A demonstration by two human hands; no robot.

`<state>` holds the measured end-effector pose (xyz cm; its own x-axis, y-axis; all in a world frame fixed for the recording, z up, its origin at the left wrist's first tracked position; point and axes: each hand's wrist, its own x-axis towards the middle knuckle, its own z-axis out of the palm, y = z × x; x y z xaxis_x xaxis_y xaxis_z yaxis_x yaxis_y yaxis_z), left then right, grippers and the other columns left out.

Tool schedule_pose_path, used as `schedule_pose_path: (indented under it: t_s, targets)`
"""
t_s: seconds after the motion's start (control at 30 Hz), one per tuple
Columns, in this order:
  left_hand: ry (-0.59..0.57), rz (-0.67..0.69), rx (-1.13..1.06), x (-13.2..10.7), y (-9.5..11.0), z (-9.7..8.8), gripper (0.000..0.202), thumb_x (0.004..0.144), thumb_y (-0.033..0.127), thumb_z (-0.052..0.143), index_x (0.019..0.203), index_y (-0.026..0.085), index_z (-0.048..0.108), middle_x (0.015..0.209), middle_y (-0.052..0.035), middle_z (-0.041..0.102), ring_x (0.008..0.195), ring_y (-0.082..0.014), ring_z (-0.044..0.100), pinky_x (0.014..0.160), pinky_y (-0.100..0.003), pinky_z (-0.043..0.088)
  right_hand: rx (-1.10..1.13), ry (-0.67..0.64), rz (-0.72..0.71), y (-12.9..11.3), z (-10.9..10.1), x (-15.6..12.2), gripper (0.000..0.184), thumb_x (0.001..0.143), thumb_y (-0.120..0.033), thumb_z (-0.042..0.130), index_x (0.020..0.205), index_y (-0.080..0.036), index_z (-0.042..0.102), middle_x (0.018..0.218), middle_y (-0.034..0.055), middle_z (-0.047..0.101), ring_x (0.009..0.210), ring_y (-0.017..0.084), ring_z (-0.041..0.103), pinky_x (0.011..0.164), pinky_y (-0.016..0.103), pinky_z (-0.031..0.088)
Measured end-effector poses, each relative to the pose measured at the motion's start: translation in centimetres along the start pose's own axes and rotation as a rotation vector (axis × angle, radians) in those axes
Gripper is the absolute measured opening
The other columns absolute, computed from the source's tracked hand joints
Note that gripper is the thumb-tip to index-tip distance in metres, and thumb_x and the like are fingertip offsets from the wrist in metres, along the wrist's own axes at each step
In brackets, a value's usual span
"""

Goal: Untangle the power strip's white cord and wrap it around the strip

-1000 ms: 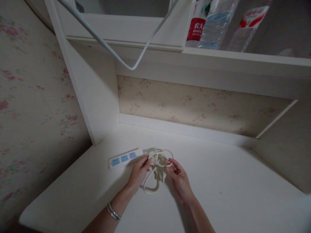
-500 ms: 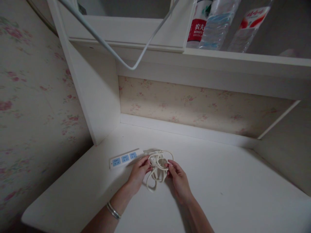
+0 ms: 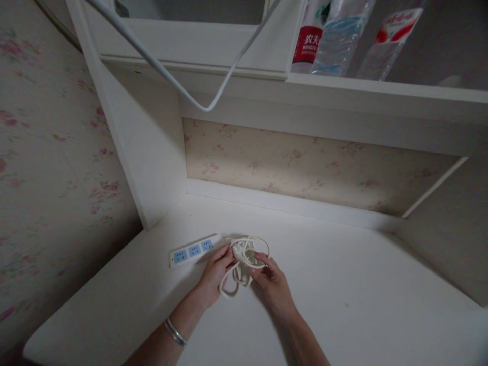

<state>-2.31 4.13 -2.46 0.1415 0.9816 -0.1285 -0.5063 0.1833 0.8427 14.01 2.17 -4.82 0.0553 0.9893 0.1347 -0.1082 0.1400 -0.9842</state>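
Cream cable, loosely looped, between two bare hands above the table.
Left hand [image 3: 215,274] has its fingers closed on the left side of the bundled cable [image 3: 244,250]; right hand [image 3: 277,290] curls its fingers at the loops' right side, thumb and forefinger slightly parted, though I cannot tell whether they grip a strand. Just beside the left hand, a power strip [image 3: 194,250] lies on the table [image 3: 343,264].

Bare forearms [image 3: 299,328] with a shiny silver-coloured bracelet [image 3: 175,333] of slim bands around the left wrist [image 3: 190,314]
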Motion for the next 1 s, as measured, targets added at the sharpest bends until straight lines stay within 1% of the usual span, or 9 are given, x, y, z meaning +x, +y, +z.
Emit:
schedule_pose_path:
  t_s: [0.13,0.23,0.3,0.4,0.5,0.6,0.77,0.9,1.0]
  targets:
    - [0.017,-0.045,-0.032,0.1,-0.1,-0.1,0.036,0.078,0.043,0.067,0.104,0.019,0.064,0.107,-0.0079,0.068,0.093,-0.0189,0.063,0.080,-0.028,0.049,-0.031,0.029,0.007,-0.5,0.2,0.1,0.031,0.068,-0.045,0.073,0.086,-0.019,0.069,0.114,0.0093,0.062,0.076,0.016,0.056,0.064,0.027,0.045]
    - [0.023,-0.069,-0.081,0.2,-0.1,-0.3,0.031,0.080,0.040,0.066,0.105,0.023,0.062,0.112,-0.0054,0.066,0.097,-0.0181,0.062,0.079,-0.028,0.050,-0.113,0.078,0.013,-0.9,0.2,-0.1,0.033,0.076,-0.049,0.066,0.091,-0.019,0.067,0.086,0.0043,0.066,0.066,0.015,0.053,0.060,0.025,0.041]
    - [-0.001,-0.086,-0.110,0.2,0.1,-0.2,0.028,0.080,0.035,0.066,0.105,0.023,0.061,0.116,-0.0057,0.064,0.100,-0.0193,0.062,0.080,-0.029,0.050,-0.174,0.146,-0.004,-1.0,0.0,-0.2,0.034,0.080,-0.052,0.060,0.092,-0.020,0.066,0.065,-0.0011,0.058,0.059,0.014,0.048,0.057,0.025,0.038]
    - [-0.010,-0.110,-0.147,0.1,0.5,-0.1,0.021,0.080,0.027,0.066,0.099,0.021,0.061,0.116,-0.0069,0.064,0.100,-0.0202,0.063,0.082,-0.030,0.050,-0.230,0.269,-0.010,-1.0,-0.4,-0.2,0.038,0.083,-0.057,0.051,0.080,-0.021,0.063,0.056,-0.0032,0.050,0.054,0.014,0.044,0.054,0.025,0.034]
    - [-0.019,-0.130,-0.201,-0.1,0.7,-0.1,0.013,0.079,0.022,0.064,0.091,0.019,0.061,0.107,-0.0066,0.068,0.094,-0.0194,0.065,0.082,-0.030,0.049,-0.217,0.411,0.002,-1.0,-1.1,0.0,0.045,0.085,-0.062,0.044,0.076,-0.022,0.061,0.058,-0.0026,0.051,0.052,0.013,0.042,0.051,0.026,0.031]
    - [-0.084,-0.180,-0.210,-0.2,0.7,-0.2,0.010,0.078,0.021,0.062,0.088,0.017,0.062,0.100,-0.0084,0.069,0.095,-0.0203,0.064,0.081,-0.030,0.048,-0.191,0.508,0.003,-0.9,-1.8,0.1,0.046,0.084,-0.064,0.044,0.084,-0.022,0.062,0.060,-0.0031,0.052,0.053,0.014,0.043,0.051,0.027,0.032]
    - [-0.130,-0.224,-0.078,-0.1,0.5,-0.3,0.027,0.082,0.035,0.060,0.100,0.016,0.062,0.100,-0.0089,0.069,0.085,-0.0174,0.065,0.067,-0.024,0.047,-0.164,0.508,-0.017,-0.4,-2.3,0.3,0.044,0.086,-0.061,0.043,0.098,-0.022,0.060,0.066,-0.0037,0.054,0.059,0.013,0.051,0.054,0.025,0.041]
    - [-0.115,-0.111,0.008,-0.1,0.0,-0.4,0.026,0.077,0.033,0.068,0.097,0.018,0.060,0.096,-0.0066,0.069,0.073,-0.0148,0.064,0.058,-0.022,0.043,0.050,0.485,-0.004,0.0,-2.1,0.7,0.042,0.083,-0.061,0.050,0.098,-0.022,0.059,0.089,0.0016,0.064,0.079,0.016,0.062,0.065,0.027,0.051]
    - [-0.114,-0.132,0.081,-0.1,-0.2,-0.5,0.038,0.076,0.035,0.069,0.107,0.017,0.060,0.092,-0.0079,0.069,0.072,-0.0155,0.064,0.058,-0.022,0.043,0.234,0.463,0.009,0.1,-2.0,1.0,0.038,0.080,-0.057,0.058,0.096,-0.022,0.057,0.093,0.0024,0.068,0.081,0.016,0.066,0.075,0.031,0.053]
